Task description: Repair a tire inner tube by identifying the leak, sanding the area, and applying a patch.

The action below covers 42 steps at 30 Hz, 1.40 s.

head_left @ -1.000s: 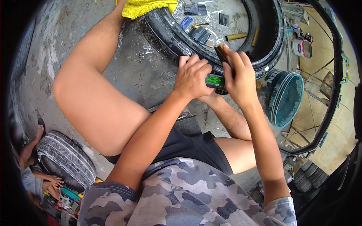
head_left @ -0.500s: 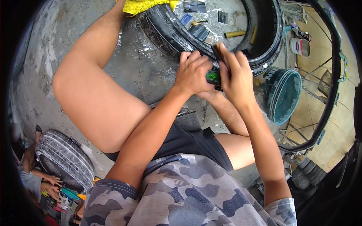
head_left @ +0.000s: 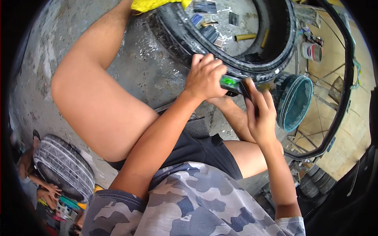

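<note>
My left hand (head_left: 204, 76) is closed, knuckles up, around a dark piece with a bright green marking (head_left: 230, 82), at the near side of a large black tire (head_left: 169, 43). Most of that piece is hidden under my fingers. In my right hand (head_left: 262, 116) is a narrow dark flat strip (head_left: 245, 91), pinched between thumb and fingers. Its far end lies right by the green-marked piece; whether the two touch I cannot tell. The right fingers are slightly blurred. The tire lies on its side just beyond both hands.
A teal bucket (head_left: 311, 102) stands right of my hands. Inside the tire's ring lie dark patches (head_left: 205, 7) and a yellow tube (head_left: 245, 36). A yellow cloth (head_left: 157, 4) drapes over the tire. Another tire (head_left: 63, 167) and a person's hands (head_left: 49, 192) are at lower left.
My right hand has moved nearer to me and to the right with the dark strip, uncovering more of the green marking. The left hand keeps its grip.
</note>
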{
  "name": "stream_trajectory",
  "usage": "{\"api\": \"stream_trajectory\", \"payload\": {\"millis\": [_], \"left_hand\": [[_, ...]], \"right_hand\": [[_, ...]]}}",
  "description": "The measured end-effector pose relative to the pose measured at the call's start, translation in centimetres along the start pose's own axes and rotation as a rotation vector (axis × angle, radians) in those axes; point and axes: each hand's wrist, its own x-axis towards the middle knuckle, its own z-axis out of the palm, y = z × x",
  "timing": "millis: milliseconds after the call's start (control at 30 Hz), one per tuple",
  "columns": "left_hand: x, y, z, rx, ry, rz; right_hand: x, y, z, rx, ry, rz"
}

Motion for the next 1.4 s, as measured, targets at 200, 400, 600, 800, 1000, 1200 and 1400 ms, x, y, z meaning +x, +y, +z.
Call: {"api": "stream_trajectory", "payload": {"millis": [200, 400, 600, 800, 1000, 1200, 1400], "left_hand": [[0.8, 1.3, 1.3, -0.028, 0.007, -0.014], [0.1, 0.3, 0.1, 0.004, 0.009, -0.004], [0.9, 1.3, 0.8, -0.012, 0.02, 0.004], [0.1, 0.5, 0.1, 0.02, -0.136, -0.061], [0.8, 1.3, 1.1, -0.032, 0.03, 0.009], [0.4, 0.7, 0.4, -0.009, 0.003, 0.001], [0.9, 1.4, 1.3, -0.024, -0.026, -0.024]], "right_hand": [[6.9, 0.5, 2.0, -0.067, 0.062, -0.01], [1.1, -0.4, 0.1, -0.011, -0.014, 0.008], [5.4, 0.1, 1.9, -0.01, 0.103, -0.028], [0.5, -0.7, 1.0, -0.054, 0.044, 0.032], [4.5, 0.3, 1.5, -0.035, 0.134, -0.006], [-0.2, 0.4, 1.2, 0.038, 0.117, 0.002], [4.6, 0.1, 1.9, -0.017, 0.197, -0.022]]}}
